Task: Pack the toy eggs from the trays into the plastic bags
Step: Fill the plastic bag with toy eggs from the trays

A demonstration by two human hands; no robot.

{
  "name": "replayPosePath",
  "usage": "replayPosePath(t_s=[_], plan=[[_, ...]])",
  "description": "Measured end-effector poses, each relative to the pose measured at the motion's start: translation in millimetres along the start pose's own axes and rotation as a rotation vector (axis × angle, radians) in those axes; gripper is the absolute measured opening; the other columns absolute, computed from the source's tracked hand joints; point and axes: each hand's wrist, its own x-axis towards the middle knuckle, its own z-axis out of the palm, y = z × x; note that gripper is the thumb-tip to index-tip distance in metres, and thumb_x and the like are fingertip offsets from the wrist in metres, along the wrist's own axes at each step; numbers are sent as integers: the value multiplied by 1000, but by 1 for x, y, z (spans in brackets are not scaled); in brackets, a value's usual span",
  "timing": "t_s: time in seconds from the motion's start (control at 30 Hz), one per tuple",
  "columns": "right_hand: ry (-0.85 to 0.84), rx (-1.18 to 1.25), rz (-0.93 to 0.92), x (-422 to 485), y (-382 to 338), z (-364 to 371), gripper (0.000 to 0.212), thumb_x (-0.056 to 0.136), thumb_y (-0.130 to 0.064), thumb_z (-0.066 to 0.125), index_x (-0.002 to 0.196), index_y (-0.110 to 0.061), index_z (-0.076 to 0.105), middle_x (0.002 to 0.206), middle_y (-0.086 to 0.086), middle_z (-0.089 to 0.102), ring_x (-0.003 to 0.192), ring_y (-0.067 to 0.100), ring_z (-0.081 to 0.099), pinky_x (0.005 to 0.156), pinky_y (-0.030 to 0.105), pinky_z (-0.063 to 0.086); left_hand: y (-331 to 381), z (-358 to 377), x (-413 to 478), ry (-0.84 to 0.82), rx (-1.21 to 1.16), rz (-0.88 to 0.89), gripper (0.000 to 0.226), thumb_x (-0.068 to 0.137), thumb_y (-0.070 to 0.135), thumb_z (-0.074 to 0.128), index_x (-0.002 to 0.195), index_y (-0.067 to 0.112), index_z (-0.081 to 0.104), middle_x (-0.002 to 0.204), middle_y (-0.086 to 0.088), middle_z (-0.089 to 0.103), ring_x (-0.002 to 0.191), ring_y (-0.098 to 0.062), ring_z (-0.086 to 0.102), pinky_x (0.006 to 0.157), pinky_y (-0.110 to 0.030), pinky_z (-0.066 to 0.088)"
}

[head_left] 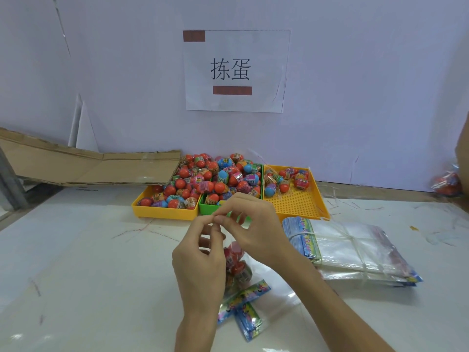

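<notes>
Your white table (88, 262) holds three trays (165, 212) heaped with toy eggs (218, 179) by the wall. A tied stack of plastic bags (355, 247) lies to the right. Your left hand (200, 265) and right hand (253, 224) pinch the top of one bag (238, 270) with eggs inside.

Glossy plastic eggs (220, 186); perforated matt plastic tray (297, 201); corrugated cardboard (76, 166).

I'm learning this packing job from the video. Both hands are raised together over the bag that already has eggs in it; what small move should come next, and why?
Probably lower both hands to the filled bag and close its mouth. The left hand and right hand meet fingertip to fingertip above it, seemingly pinching something too thin to make out, while eggs already sit inside the bag.
</notes>
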Motion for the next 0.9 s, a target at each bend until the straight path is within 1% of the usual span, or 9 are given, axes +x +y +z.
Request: replayPosePath(t_s=[0.1, 0.23, 0.43, 0.53, 0.63, 0.73, 0.8, 0.87, 0.9], plan=[[-8, 17, 20, -1, 0, -2, 9, 88, -2, 71, 85, -9, 75, 83, -3, 68, 77, 10, 60, 66, 17, 46, 0, 0, -1, -6, 1, 7, 16, 98, 18, 62, 99, 33, 69, 81, 19, 69, 83, -1, 65, 64, -14, 53], [1, 106, 45, 0, -2, -7, 8, 86, 0, 70, 82, -6, 72, 80, -2, 66, 74, 13, 60, 65, 32, 51, 2, 0, -2, -13, 14, 40, 21, 98, 17, 62, 96, 38, 66, 80, 23, 67, 82, 0, 65, 63, -13, 52], [-1, 156, 79, 0, -6, -5, 9, 90, 2, 65, 87, -6, 65, 82, -4, 62, 73, 14, 58, 66, 38, 52, 4, -1, -2, 13, 25, 81, 25, 98, 19, 62, 97, 43, 64, 79, 28, 66, 83, 1, 65, 62, -13, 53], [11, 250, 143, 1, -8, -5, 14, 93, 1, 64, 88, -11, 63, 81, -9, 61, 72, 15, 59, 67, 41, 55, 7, -2, -1, 27, 16, 90, 26, 98, 20, 62, 94, 47, 62, 87, 30, 67, 82, 0, 66, 61, -15, 52], [19, 298, 190, 1, -9, -5, 15, 93, 0, 65, 87, -13, 63, 80, -8, 61, 72, 19, 59, 68, 46, 55, 8, -1, 0, 33, 16, 85, 27, 98, 21, 63, 91, 47, 62, 91, 31, 66, 83, 1, 65, 62, -13, 52], [46, 366, 226, 2, -9, -5, 10, 94, -4, 61, 87, -11, 62, 76, -7, 60, 68, 17, 58, 65, 37, 55, 7, -1, -1, 64, 3, 65, 27, 97, 16, 64, 90, 42, 63, 87, 26, 68, 81, 0, 65, 61, -13, 51], [154, 473, 279, 6, -3, -14, 9, 95, -10, 58, 87, -11, 61, 72, -3, 58, 64, 14, 55, 63, 29, 51, 4, -4, -1, 118, -24, 43, 32, 97, 11, 64, 87, 41, 62, 84, 23, 68, 78, -4, 65, 57, -15, 50], [227, 539, 329, 8, 6, -30, 8, 94, -16, 60, 87, -15, 65, 73, 4, 60, 63, 17, 55, 64, 27, 49, 4, -7, 1, 164, -41, 30, 33, 97, 11, 63, 86, 42, 61, 84, 23, 67, 77, -6, 66, 56, -14, 48], [219, 551, 347, 8, 10, -37, 8, 93, -17, 63, 87, -16, 68, 74, 7, 61, 64, 18, 55, 65, 27, 49, 4, -8, 2, 177, -46, 21, 32, 98, 12, 63, 87, 42, 61, 84, 24, 67, 78, -6, 66, 57, -14, 48]])
